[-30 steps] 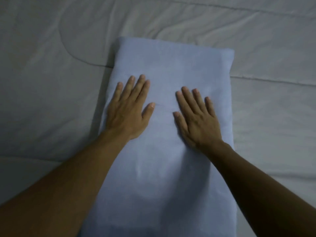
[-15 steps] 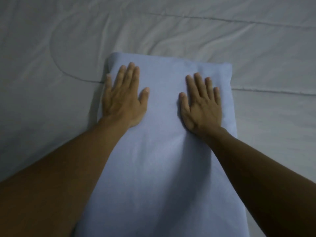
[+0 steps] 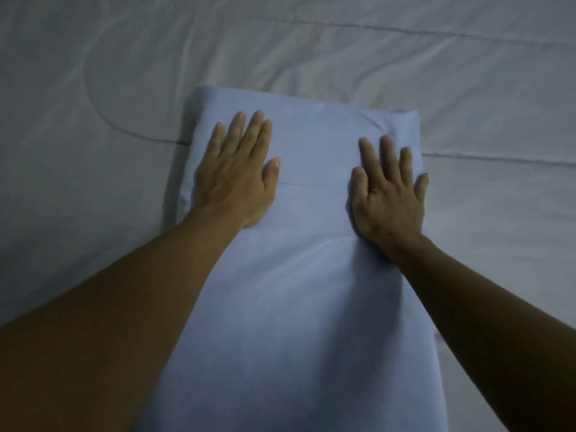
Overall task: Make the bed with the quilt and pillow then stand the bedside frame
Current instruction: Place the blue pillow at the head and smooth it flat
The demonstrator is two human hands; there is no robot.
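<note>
A pale blue pillow (image 3: pixel 311 275) lies lengthwise on the white quilt (image 3: pixel 93 151), running from the bottom edge of the view up to the middle. My left hand (image 3: pixel 237 179) rests flat, palm down, on the pillow's far left part with fingers together. My right hand (image 3: pixel 389 188) lies flat on the far right part, its fingers slightly spread and reaching the pillow's right edge. Neither hand grips anything. A small crease runs across the pillow between the two hands. The bedside frame is not in view.
The white quilt (image 3: pixel 467 88) covers the bed all around the pillow, with stitched seams and soft wrinkles. The light is dim. Nothing else shows.
Both hands have slid along the pillow toward its far end and apart, toward its left and right edges. The view has shifted slightly.
</note>
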